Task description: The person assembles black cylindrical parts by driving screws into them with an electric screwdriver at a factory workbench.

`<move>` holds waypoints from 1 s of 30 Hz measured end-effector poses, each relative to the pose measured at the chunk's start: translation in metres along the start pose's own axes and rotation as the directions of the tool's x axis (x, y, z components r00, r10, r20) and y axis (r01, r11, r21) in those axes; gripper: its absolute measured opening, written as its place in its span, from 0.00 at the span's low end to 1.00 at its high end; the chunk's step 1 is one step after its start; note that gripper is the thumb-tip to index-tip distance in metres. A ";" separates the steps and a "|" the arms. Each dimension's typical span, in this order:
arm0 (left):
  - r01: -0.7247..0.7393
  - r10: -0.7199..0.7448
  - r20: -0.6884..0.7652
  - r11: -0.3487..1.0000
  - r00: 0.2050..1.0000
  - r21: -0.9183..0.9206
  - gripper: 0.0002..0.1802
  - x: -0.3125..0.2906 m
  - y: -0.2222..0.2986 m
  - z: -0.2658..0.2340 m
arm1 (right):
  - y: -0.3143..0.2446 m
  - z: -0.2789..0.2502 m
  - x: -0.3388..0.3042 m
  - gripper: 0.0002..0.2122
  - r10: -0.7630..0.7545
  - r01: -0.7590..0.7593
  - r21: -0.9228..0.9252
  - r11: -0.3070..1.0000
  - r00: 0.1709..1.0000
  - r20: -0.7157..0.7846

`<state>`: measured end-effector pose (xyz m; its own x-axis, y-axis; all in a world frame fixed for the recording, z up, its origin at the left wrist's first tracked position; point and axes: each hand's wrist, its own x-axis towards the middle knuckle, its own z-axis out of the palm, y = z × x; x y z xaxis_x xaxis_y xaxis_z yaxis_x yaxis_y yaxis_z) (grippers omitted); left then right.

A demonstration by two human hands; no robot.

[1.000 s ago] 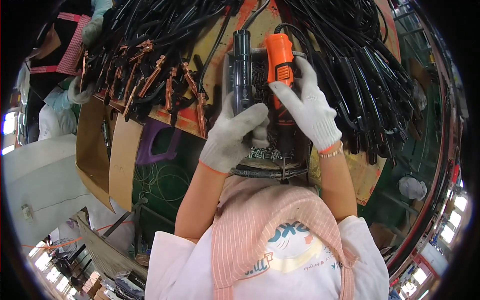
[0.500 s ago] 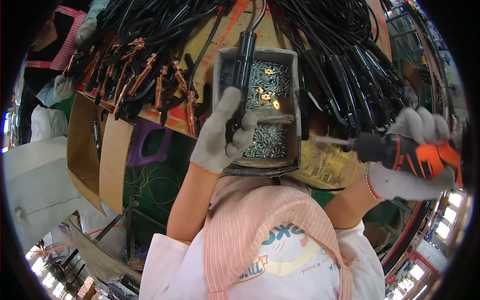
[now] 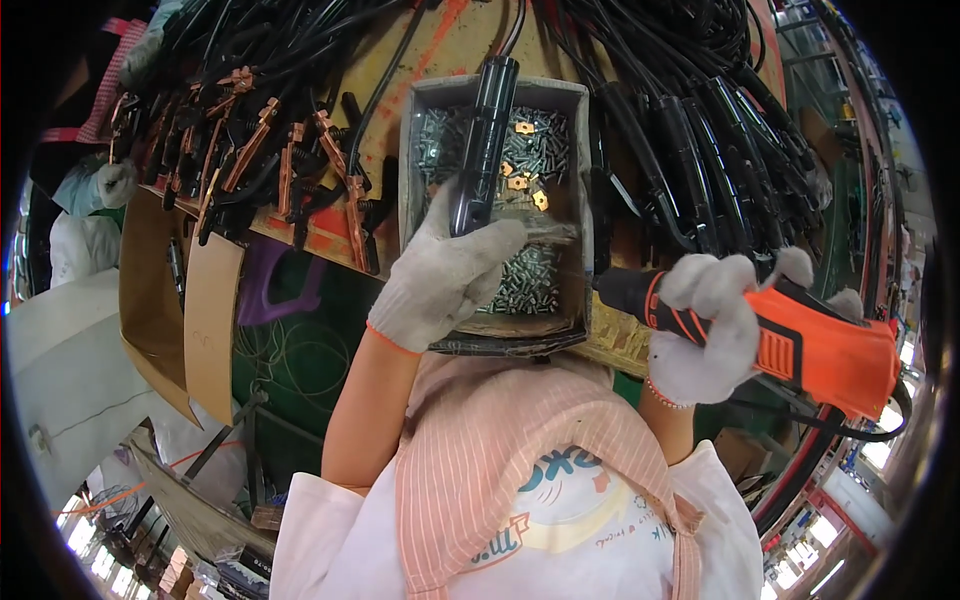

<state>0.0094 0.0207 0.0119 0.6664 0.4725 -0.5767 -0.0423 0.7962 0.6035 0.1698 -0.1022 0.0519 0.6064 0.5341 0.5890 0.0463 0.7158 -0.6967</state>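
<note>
Tube [image 3: 490, 130], black and glossy, slanted above an open box [image 3: 587, 190] of screws [image 3: 530, 285] and small copper plates [image 3: 517, 183]; the gloved left hand [image 3: 440, 275] was closed about its lower end, thumb on one side, fingers curled on the other, hiding that end; the gloved right hand [image 3: 715, 325] was wrapped round an orange power screwdriver [image 3: 830, 350], its black nose beside the box; its bit could not be made out; copper clamps [image 3: 290, 170] and black handles [image 3: 690, 160] crowded the worktop [image 3: 435, 50], their cables [image 3: 650, 40] cut off above; a co-worker's hand [image 3: 116, 185] sat near the dark rim, its grip unclear.
</note>
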 end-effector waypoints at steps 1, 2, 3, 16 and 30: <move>-0.023 0.023 -0.024 1.000 0.999 -0.010 0.28 0.000 -0.001 0.002 | 0.001 -0.002 -0.003 0.20 0.095 -0.093 -0.086 0.992 0.995 0.015; -0.047 0.046 -0.049 0.999 0.998 -0.020 0.24 0.000 -0.001 0.003 | 0.001 -0.002 -0.004 0.20 0.097 -0.096 -0.088 0.992 0.995 0.014; -0.045 0.044 -0.049 0.999 0.998 -0.020 0.24 0.000 -0.001 0.003 | 0.002 -0.002 -0.005 0.19 0.125 -0.127 -0.163 0.979 0.992 -0.020; -0.031 0.031 -0.012 1.000 0.999 0.004 0.39 0.000 0.001 0.001 | 0.011 -0.001 -0.016 0.24 0.186 -0.199 -0.298 0.933 0.980 -0.074; -0.088 0.087 -0.055 0.996 0.995 -0.013 0.27 0.001 -0.007 0.003 | -0.018 0.010 0.018 0.42 0.013 -0.003 0.138 0.990 0.998 -0.065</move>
<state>0.0129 0.0146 0.0092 0.6184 0.5599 -0.5514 -0.1101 0.7565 0.6447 0.1724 -0.1011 0.0792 0.6576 0.5125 0.5521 -0.0659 0.7692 -0.6356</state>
